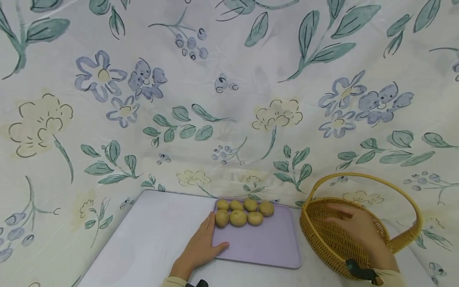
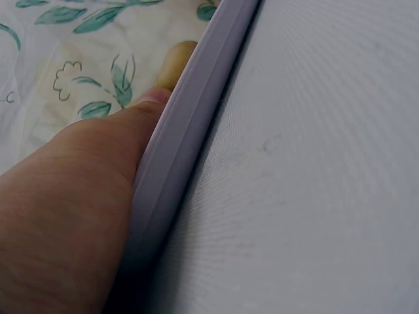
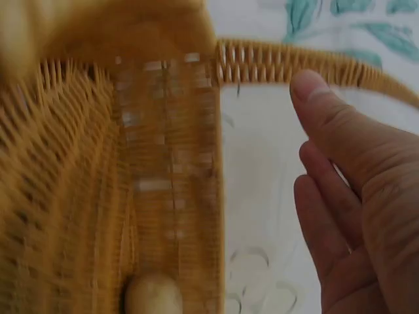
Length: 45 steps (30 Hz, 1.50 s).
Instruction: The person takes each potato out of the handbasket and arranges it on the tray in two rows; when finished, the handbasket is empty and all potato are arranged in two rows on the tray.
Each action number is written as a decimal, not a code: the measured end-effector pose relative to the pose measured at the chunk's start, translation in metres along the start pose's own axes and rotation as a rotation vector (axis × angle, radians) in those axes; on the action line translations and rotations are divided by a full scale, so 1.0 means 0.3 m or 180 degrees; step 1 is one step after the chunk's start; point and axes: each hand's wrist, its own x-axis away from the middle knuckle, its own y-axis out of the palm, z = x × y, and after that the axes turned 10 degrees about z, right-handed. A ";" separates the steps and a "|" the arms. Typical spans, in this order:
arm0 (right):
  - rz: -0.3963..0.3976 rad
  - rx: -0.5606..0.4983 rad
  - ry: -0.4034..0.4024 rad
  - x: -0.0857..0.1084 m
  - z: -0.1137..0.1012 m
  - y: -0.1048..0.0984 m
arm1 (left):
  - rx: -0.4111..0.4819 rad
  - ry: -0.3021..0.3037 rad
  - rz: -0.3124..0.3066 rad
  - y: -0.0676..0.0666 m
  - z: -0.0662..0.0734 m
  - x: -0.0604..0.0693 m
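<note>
Several potatoes [image 1: 238,218] sit in two rows at the back left of a lilac tray [image 1: 261,246]. My left hand [image 1: 202,243] lies along the tray's left edge with fingers straight and the thumb over the rim; in the left wrist view, part of that hand [image 2: 78,176] touches the tray's raised side [image 2: 173,140]. Over the opening of a wicker basket [image 1: 324,243], to the right of the tray, my right hand [image 1: 362,229] is held with loosely bent fingers and nothing in them. A potato [image 3: 154,296] shows inside the basket in the right wrist view.
The basket's tall arched handle [image 1: 412,207] rises around the right hand's reach. A white tabletop [image 1: 143,235] bears the tray and basket. Behind it hangs a floral cloth [image 1: 229,99] close to the tray's back edge.
</note>
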 end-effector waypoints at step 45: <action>-0.0486 0.0729 0.0130 -0.089 0.262 -0.055 | 0.0024 0.0006 -0.0008 -0.002 0.004 0.004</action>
